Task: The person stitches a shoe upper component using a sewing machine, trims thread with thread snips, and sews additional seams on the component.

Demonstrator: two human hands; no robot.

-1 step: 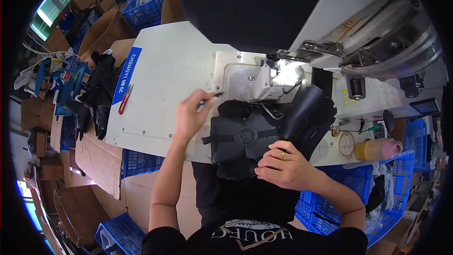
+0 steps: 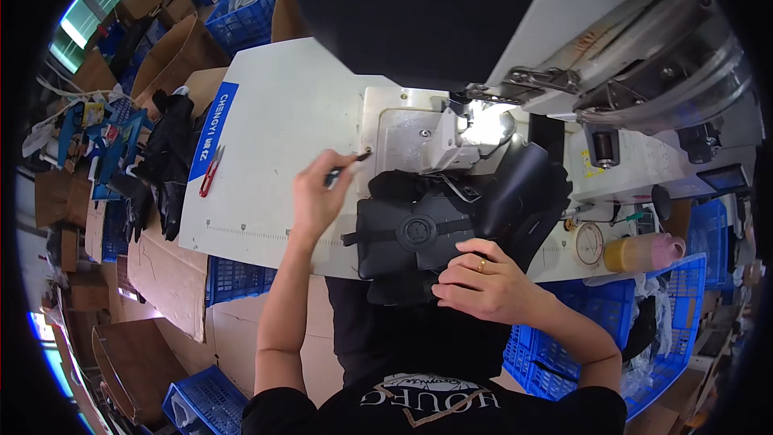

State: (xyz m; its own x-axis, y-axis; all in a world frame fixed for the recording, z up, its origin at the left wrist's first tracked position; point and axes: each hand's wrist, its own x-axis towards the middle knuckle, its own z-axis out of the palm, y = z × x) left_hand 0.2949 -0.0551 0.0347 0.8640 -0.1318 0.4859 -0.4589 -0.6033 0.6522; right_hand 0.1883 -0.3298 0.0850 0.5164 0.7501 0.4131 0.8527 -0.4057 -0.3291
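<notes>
A black padded piece point(image 2: 439, 253) lies at the near edge of the counter point(image 2: 274, 121), in front of the sewing machine's metal bed point(image 2: 411, 133), its lower flap over the edge. Its long axis runs left to right, rising a little to the right; a dark strap point(image 2: 370, 236) follows that line across a round ribbed disc point(image 2: 418, 231). At its right end, a curved glossy black shell point(image 2: 513, 185) slants up and right toward the lit needle area.

The left hand point(image 2: 320, 193) is raised over the counter, left of the piece and apart from it, fingers pinched round a slim dark tool point(image 2: 359, 158) whose tip points right and slightly up toward the bed. Its forearm rises steeply from below. The right hand point(image 2: 485, 282) rests palm down on the piece's lower right, fingers bent, close together and pointing left; whether it grips the edge cannot be told. Its forearm slants in from the lower right.

Red-handled snips point(image 2: 212, 173) lie farther left; a pink-capped bottle point(image 2: 640, 254) lies at the right.
</notes>
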